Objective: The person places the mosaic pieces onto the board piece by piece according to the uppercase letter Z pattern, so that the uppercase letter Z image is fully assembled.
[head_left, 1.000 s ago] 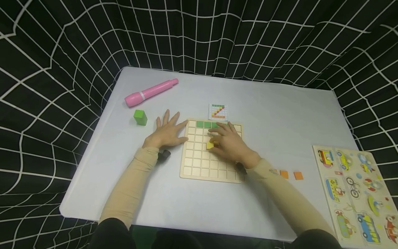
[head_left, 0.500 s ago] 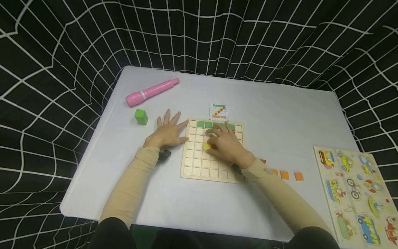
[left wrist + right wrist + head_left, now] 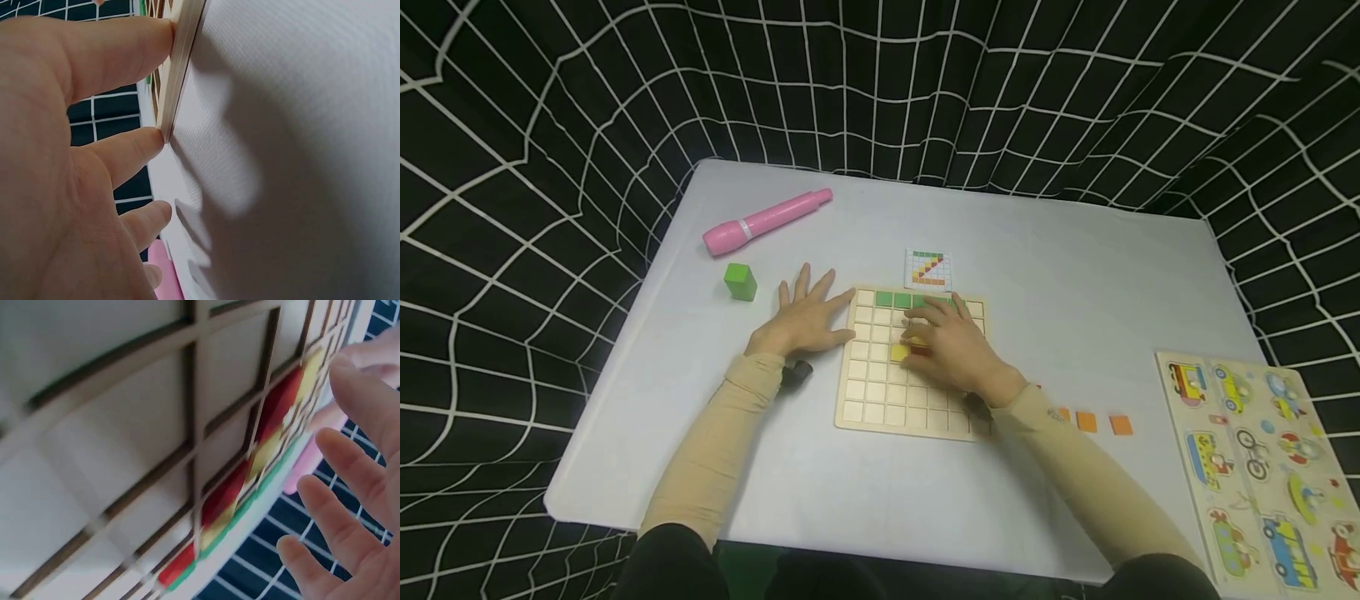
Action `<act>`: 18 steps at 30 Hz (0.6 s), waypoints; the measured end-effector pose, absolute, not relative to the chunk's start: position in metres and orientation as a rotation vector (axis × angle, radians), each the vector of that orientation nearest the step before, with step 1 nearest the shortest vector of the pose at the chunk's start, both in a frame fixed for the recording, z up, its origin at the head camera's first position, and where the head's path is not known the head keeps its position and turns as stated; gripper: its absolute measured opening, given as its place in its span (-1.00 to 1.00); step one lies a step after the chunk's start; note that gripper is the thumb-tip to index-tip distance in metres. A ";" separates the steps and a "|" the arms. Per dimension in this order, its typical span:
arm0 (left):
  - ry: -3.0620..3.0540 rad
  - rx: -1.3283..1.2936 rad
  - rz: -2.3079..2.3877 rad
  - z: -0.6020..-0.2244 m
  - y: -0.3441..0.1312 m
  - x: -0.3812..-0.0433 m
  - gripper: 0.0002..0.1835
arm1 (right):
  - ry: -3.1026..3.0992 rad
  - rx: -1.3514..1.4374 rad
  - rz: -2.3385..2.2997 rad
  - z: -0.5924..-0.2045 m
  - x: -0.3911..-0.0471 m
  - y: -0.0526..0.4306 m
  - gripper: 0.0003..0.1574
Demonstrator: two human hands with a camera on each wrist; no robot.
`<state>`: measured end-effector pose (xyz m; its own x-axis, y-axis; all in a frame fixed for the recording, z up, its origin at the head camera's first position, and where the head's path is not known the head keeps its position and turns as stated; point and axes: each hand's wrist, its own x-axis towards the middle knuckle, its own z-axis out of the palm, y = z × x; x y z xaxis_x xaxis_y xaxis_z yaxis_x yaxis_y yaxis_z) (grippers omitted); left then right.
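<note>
A wooden grid board (image 3: 874,414) lies on the white table. My left hand (image 3: 801,321) rests beside it with fingers spread; in the left wrist view the thumb and index fingertip touch the board's edge (image 3: 176,75). Over the board is my right hand (image 3: 955,350), its fingers relaxed and holding nothing. Just at its fingertips, a yellow tile (image 3: 898,353) sits in a cell. The right wrist view shows red tiles (image 3: 281,403) and yellow tiles (image 3: 265,456) stepping diagonally, with a green row (image 3: 269,475) along the far side. The hand covers part of these in the head view.
A small pattern card (image 3: 928,269) lies beyond the board. Orange tiles (image 3: 1086,422) lie right of it, partly behind the right sleeve. A green block (image 3: 741,282) and a pink flashlight-shaped object (image 3: 767,221) are at the left. A picture puzzle board (image 3: 1255,467) occupies the right corner.
My right hand pinched the yellow tile and set it down in a cell slightly to the left. It has since let go and drawn back a little rightward. The left hand stays put.
</note>
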<state>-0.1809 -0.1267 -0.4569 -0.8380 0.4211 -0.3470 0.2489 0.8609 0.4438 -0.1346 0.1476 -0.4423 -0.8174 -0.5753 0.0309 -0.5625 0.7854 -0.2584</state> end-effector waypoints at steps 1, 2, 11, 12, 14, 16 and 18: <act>2.595 0.495 0.534 -0.457 -0.127 -0.181 -0.16 | 2.929 -0.921 -0.403 -0.442 -0.134 0.152 -0.58; 2.596 0.497 0.532 -0.457 -0.126 -0.181 -0.15 | 2.936 -0.912 -0.412 -0.441 -0.133 0.156 -0.58; 2.595 0.492 0.541 -0.457 -0.127 -0.179 -0.16 | 2.946 -0.748 -0.425 -0.443 -0.120 0.206 -0.46; 2.594 0.493 0.540 -0.457 -0.127 -0.179 -0.16 | 2.947 -0.725 -0.424 -0.443 -0.119 0.211 -0.45; 2.593 0.496 0.542 -0.456 -0.127 -0.179 -0.16 | 2.960 -0.692 -0.411 -0.443 -0.115 0.221 -0.45; 2.596 0.497 0.543 -0.456 -0.126 -0.179 -0.16 | 2.973 -0.667 -0.402 -0.444 -0.112 0.230 -0.46; 2.597 0.497 0.545 -0.455 -0.127 -0.179 -0.16 | 2.987 -0.644 -0.393 -0.444 -0.109 0.239 -0.46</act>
